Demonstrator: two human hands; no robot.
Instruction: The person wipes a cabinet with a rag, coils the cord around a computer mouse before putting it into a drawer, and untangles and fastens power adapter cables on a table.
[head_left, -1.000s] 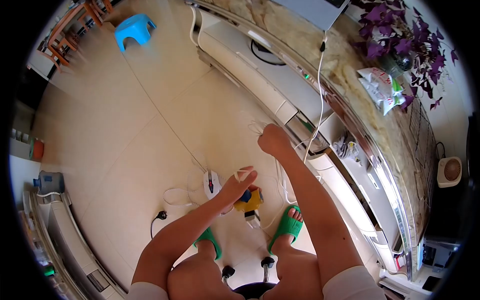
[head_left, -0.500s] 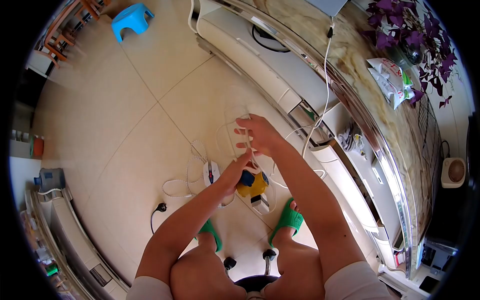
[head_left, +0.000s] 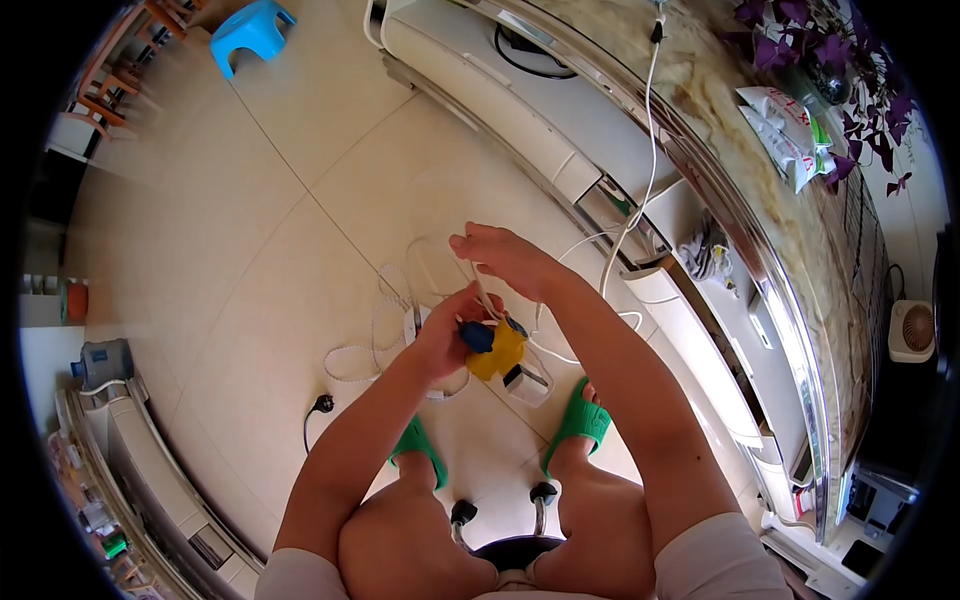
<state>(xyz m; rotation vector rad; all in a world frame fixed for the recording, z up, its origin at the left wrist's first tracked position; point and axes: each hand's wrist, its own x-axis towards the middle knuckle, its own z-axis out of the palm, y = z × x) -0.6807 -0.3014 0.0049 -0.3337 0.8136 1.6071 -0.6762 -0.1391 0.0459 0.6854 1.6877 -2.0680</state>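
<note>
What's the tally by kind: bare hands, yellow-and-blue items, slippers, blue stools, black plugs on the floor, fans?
Bare hands (left hand, right hand): 2
Yellow-and-blue item: 1
Green slippers: 2
Blue stool: 1
Black plug: 1
Fan: 1
Total: 8

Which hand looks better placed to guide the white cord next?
Probably the right hand: its fingers reach out by the white cord, while the left hand seems busy holding cord beside the yellow gadget.
</note>
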